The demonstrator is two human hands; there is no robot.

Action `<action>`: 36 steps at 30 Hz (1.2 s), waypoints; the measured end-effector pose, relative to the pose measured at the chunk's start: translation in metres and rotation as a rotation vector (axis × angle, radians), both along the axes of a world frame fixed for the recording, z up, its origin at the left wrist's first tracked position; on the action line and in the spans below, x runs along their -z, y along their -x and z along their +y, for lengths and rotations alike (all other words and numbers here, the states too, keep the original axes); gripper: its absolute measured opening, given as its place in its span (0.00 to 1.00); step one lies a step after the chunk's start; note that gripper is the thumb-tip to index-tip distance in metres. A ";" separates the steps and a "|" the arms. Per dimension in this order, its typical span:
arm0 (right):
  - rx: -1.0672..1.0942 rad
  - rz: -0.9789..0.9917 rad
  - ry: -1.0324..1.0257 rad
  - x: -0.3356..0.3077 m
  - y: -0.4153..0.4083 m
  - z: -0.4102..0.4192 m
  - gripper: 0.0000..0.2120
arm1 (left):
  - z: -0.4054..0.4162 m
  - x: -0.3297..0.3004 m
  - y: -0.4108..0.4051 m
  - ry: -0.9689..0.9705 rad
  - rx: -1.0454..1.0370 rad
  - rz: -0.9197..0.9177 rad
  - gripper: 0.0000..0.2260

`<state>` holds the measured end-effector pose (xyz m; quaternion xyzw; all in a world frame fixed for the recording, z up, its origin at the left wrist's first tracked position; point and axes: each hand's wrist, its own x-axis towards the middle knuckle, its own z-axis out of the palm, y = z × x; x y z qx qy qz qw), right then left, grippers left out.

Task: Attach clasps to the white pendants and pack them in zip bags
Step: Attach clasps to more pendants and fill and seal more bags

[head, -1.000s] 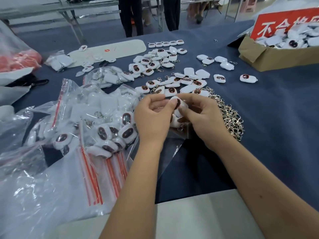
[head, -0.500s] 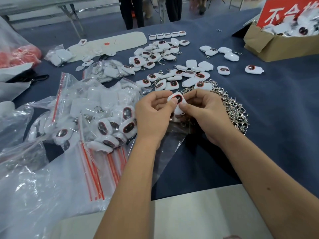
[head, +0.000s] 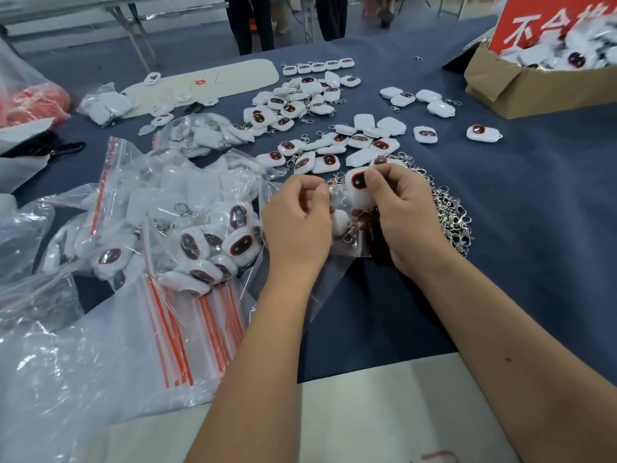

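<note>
Two bare forearms are seen reaching forward from the bottom edge over a pale board (head: 384,416) and onto a dark blue cloth-covered table (head: 541,228). A clear zip bag (head: 337,262) is pinched at its mouth by the curled fingers of the left hand (head: 297,225); a white pendant (head: 340,222) with a metal clasp is seen through the plastic just to the right of that grip. A second white pendant (head: 359,190), dark oval face turned up, is pinched between the thumb and fingertips of the right hand (head: 407,215), raised at the bag's mouth, just above and between the two grips. A heap of loose silver clasps (head: 450,215) is spread on the cloth behind and to the right of the right hand. To the left of the left hand, filled zip bags (head: 200,238) with red seal strips are piled on crumpled clear plastic. Beyond the grips, many loose pendants (head: 320,128) are scattered across the cloth, some face up, some face down, several with clasps attached. Farther off to the right, a cardboard box (head: 534,85) heaped with more pendants is seen, with a red sign (head: 534,25) propped in it. At the far left, a bag of red items (head: 30,101) is partly visible. At the top edge, a person's dark trouser legs are seen beyond the table.
</note>
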<state>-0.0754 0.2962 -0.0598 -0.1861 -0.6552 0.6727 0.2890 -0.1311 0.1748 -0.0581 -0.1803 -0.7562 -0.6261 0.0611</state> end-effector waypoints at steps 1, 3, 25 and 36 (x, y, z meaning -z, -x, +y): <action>-0.014 0.022 0.056 -0.001 0.000 0.000 0.09 | 0.001 0.000 0.000 0.045 -0.024 0.033 0.06; -0.046 0.041 0.108 -0.002 0.000 -0.001 0.09 | 0.000 0.000 0.001 0.132 -0.087 0.089 0.05; -0.043 0.124 0.106 -0.001 0.000 0.004 0.10 | 0.010 -0.003 -0.013 0.424 -0.095 0.133 0.12; -0.067 0.025 -0.036 0.002 -0.002 0.007 0.04 | 0.005 -0.008 -0.007 0.212 -0.158 0.030 0.10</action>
